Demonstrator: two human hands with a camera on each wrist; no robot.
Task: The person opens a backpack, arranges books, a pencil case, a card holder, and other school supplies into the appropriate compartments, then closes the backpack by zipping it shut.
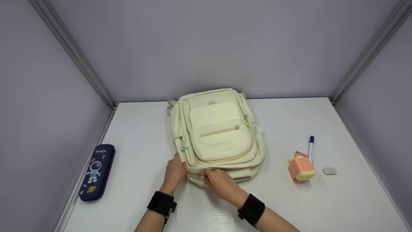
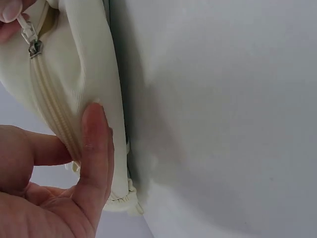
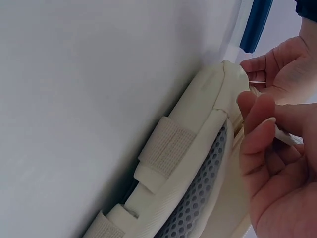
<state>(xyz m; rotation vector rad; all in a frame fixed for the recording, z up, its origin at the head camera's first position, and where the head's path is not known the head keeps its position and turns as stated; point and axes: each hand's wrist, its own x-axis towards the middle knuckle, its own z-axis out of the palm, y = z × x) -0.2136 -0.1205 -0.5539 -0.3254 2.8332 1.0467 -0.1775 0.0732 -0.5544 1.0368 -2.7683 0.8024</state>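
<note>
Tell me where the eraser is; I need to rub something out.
In the head view the small grey eraser lies on the white table at the right, just right of the orange sharpener and below the pen.

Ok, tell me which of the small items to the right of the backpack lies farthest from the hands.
The small grey eraser. It lies past the orange sharpener and the pen, farthest to the right of the backpack, where both hands are.
</note>
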